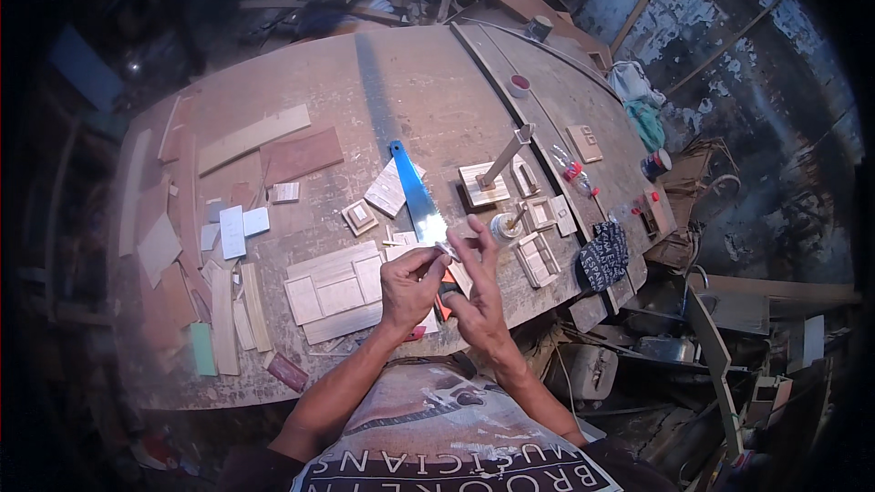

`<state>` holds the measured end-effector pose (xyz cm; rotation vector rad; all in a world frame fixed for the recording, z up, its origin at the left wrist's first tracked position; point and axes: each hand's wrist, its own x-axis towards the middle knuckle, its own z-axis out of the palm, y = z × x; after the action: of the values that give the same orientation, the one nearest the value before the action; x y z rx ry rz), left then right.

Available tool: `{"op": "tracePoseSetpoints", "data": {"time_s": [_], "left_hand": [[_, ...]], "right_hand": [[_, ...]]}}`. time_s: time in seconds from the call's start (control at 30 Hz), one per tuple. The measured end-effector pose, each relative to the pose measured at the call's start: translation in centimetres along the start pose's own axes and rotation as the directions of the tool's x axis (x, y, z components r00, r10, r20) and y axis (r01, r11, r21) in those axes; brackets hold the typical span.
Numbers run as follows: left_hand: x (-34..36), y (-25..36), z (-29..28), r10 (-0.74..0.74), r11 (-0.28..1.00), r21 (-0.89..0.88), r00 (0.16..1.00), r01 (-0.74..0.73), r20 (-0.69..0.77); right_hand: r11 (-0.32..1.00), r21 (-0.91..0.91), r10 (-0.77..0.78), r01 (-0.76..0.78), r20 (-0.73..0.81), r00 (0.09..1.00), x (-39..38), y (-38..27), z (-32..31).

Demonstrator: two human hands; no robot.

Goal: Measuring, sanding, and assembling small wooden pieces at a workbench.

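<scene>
Both my hands meet above the near edge of a worn wooden workbench (428, 100). My left hand (410, 287) pinches a tiny pale wooden piece (444, 250) between thumb and forefinger. My right hand (476, 296) touches the same piece with its fingertips, the other fingers spread upward. Just beyond my fingers lies a handsaw (415, 196) with a blue blade base. A small glue jar (504, 226) with a stick in it stands to the right of my hands.
Flat wooden offcuts (333, 292) and strips (253, 138) lie across the left of the bench. Small framed wooden blocks (536, 260) and a post on a square base (488, 184) sit right. A dark cloth (603, 255) hangs over the bench edge. Scrap wood and clutter surround the bench.
</scene>
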<state>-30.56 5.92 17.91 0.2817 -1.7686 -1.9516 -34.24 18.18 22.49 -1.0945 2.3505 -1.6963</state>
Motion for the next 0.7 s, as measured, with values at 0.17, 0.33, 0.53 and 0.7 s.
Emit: {"op": "tracePoseSetpoints", "data": {"time_s": [0.17, 0.33, 0.53, 0.7], "left_hand": [[0.3, 0.6, -0.2, -0.111, 0.980, -0.161, 0.991, 0.121, 0.069], [0.2, 0.3, 0.0, -0.144, 0.959, -0.228, 0.982, 0.168, 0.118], [0.3, -0.3, -0.5, -0.245, 0.854, -0.425, 0.953, 0.300, 0.181], [0.3, -0.5, -0.5, -0.284, 0.740, -0.572, 0.935, 0.354, 0.211]], "right_hand": [[0.998, -0.052, 0.020, -0.021, -0.020, 1.000, 0.1, 1.2, -1.1], [0.994, -0.105, 0.008, -0.009, -0.013, 1.000, 0.5, 0.7, -0.9], [0.993, -0.111, 0.032, -0.042, -0.096, 0.995, 0.0, 1.0, -2.2], [0.999, 0.019, 0.041, -0.039, -0.127, 0.991, -0.5, 2.0, -2.3]]}}
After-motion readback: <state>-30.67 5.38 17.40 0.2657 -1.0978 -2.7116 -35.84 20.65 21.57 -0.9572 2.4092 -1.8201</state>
